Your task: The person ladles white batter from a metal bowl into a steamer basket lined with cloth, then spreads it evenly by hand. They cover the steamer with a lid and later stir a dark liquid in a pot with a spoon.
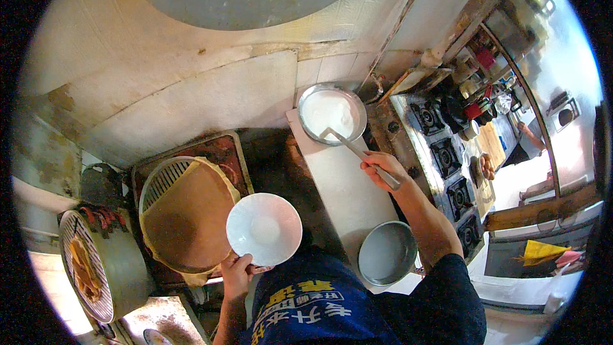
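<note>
My left hand (237, 275) grips a white bowl (264, 227) by its rim, with the inside facing up; whether it holds anything is hard to tell. My right hand (387, 170) is closed around the long handle of a metal spatula or scoop (353, 147). The tool's far end rests at the near side of a round metal basin (360, 105). White powder or a similar white substance (330, 110) lies in that basin. Left of the bowl, a tan cloth (187, 223) covers most of a slatted round steamer tray (165, 179).
A grey metal pan (388, 252) stands at the near end of the pale counter (330, 172). Gas burners (446, 153) run along the right, near several eggs (487, 166). A second steamer (119, 263) leans at left. Another person's arm (531, 135) shows at far right.
</note>
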{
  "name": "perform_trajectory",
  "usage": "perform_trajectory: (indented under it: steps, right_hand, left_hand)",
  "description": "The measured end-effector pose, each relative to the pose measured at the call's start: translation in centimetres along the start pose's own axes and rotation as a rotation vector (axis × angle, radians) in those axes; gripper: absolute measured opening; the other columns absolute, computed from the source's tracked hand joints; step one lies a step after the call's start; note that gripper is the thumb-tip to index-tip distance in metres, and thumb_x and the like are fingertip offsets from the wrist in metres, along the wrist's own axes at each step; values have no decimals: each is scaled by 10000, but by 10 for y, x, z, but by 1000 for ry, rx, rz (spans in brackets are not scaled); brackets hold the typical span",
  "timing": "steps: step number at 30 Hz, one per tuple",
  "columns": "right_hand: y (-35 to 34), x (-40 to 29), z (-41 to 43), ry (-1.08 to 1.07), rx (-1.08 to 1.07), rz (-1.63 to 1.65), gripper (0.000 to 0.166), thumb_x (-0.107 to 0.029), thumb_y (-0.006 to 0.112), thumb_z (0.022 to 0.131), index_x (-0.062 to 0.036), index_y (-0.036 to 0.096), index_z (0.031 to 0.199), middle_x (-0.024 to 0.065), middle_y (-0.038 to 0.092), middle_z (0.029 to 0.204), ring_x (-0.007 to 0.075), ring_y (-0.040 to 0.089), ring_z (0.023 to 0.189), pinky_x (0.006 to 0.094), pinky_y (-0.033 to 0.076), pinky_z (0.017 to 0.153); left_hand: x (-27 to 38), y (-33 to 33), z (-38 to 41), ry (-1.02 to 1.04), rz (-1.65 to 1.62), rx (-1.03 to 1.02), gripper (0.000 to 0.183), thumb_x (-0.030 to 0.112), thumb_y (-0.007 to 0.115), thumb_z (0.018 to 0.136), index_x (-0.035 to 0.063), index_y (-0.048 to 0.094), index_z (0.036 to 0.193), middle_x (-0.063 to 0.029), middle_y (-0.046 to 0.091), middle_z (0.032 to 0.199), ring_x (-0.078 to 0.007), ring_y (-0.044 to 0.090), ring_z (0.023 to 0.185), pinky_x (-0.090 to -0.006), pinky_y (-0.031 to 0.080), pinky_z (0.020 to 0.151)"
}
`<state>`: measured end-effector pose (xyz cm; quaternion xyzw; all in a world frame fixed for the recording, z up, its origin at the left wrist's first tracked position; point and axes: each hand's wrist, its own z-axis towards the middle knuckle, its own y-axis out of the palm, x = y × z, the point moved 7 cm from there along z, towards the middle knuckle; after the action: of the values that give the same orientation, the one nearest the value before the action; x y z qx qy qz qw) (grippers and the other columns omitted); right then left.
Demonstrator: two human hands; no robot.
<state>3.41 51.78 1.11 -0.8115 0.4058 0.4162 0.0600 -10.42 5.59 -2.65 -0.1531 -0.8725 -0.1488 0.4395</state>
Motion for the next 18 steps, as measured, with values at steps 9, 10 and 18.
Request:
perform_trajectory:
  steps: [9, 10, 18]
  right_hand:
    - [0, -11, -48, -116, 75, -24, 413, -86, 609, 913, 6, 523, 1306, 40, 584, 740, 82, 532, 525, 237, 433, 419]
    - [-1, -12, -50, -125, 64, -44, 434, -83, 617, 908, 9, 517, 1320, 44, 591, 742, 93, 540, 527, 249, 437, 421]
    - [-14, -11, -72, -227, 143, -278, 628, -47, 641, 877, 72, 415, 1451, 63, 618, 742, 143, 577, 541, 312, 457, 431]
  left_hand:
    - [9, 18, -4, 13, -54, -36, 93, 63, 647, 845, 24, 668, 763, -18, 613, 668, -103, 508, 471, -269, 370, 407]
    - [10, 20, -5, 3, -64, -57, 86, 63, 646, 844, 25, 672, 771, -15, 623, 686, -102, 523, 495, -268, 386, 428]
    - [12, 35, -5, -40, -99, -117, 256, 6, 543, 878, -34, 636, 1113, -104, 680, 856, -138, 640, 579, -271, 545, 475]
